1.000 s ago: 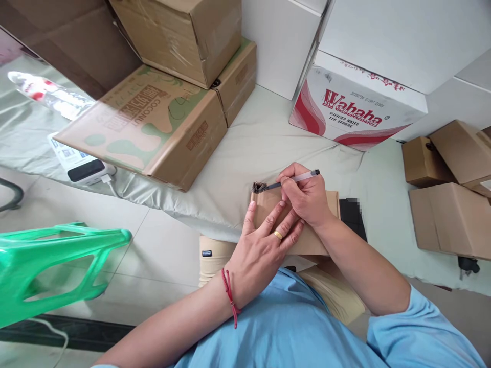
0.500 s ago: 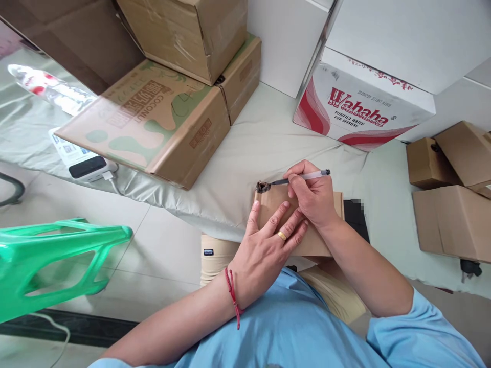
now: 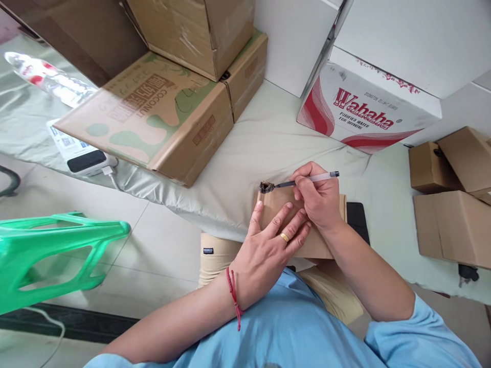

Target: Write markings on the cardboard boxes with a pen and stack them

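A flat brown piece of cardboard [image 3: 314, 245] lies at the near edge of the cloth-covered surface. My left hand [image 3: 272, 235] rests flat on it with the fingers spread, a ring on one finger and a red cord at the wrist. My right hand [image 3: 316, 197] grips a pen [image 3: 318, 177] that slants to the left. Its tip is at a dark, ragged-looking patch [image 3: 266, 187] at the cardboard's far left corner; whether this is ink or a hole I cannot tell. Beside the cardboard, to the right, lies a flat black object [image 3: 358, 222], partly hidden by my forearm.
Cardboard boxes [image 3: 199, 143] are stacked at the back left, near a plastic bottle [image 3: 49, 79] and a white device with a cable [image 3: 88, 162]. A white-and-red water carton [image 3: 368, 105] stands behind. More boxes [image 3: 452, 222] sit right. A green stool [image 3: 65, 255] stands on the floor.
The view has shifted slightly. My right hand and the pen remain at the dark patch, and my left hand stays flat on the cardboard.
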`<state>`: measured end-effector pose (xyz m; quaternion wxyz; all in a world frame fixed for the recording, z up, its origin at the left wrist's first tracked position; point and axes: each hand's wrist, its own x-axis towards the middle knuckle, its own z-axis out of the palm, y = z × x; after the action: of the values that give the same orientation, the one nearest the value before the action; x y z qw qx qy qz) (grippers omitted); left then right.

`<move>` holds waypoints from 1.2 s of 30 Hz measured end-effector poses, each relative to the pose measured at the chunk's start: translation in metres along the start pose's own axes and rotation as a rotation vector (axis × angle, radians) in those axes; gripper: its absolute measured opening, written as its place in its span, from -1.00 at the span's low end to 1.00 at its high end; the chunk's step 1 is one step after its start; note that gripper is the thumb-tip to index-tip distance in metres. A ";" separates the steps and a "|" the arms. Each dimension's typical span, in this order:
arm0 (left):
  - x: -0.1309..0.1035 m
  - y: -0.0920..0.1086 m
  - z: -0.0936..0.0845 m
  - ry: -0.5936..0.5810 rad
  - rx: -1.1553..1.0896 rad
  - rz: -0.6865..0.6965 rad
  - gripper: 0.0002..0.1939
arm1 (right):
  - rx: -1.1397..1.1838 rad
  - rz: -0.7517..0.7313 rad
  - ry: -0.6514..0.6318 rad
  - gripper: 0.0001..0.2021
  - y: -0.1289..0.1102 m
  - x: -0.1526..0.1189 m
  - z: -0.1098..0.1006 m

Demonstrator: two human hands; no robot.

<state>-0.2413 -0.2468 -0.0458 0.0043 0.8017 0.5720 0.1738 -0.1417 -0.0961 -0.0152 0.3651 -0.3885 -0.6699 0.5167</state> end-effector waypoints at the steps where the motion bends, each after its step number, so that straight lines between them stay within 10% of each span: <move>1: 0.000 0.000 0.000 -0.002 -0.001 0.000 -0.43 | 0.003 -0.005 -0.005 -0.88 0.000 0.000 0.000; 10: 0.000 0.000 0.002 0.001 -0.023 -0.007 -0.47 | -0.031 -0.031 -0.267 -0.85 0.000 -0.005 -0.002; 27: 0.000 0.000 0.002 0.024 -0.022 -0.010 -0.47 | -0.044 -0.057 -0.267 -0.83 0.004 -0.006 -0.002; 32: -0.001 -0.004 -0.002 -0.015 -0.025 0.000 -0.41 | -0.081 -0.270 0.111 -0.79 -0.007 -0.009 -0.012; 36: -0.002 -0.007 -0.003 -0.023 -0.041 -0.001 -0.37 | -0.242 -0.375 0.444 -0.71 -0.004 -0.018 -0.062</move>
<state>-0.2491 -0.2472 -0.0446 0.0271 0.8032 0.5684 0.1763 -0.0792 -0.0872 -0.0005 0.5427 -0.4021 -0.6904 0.2592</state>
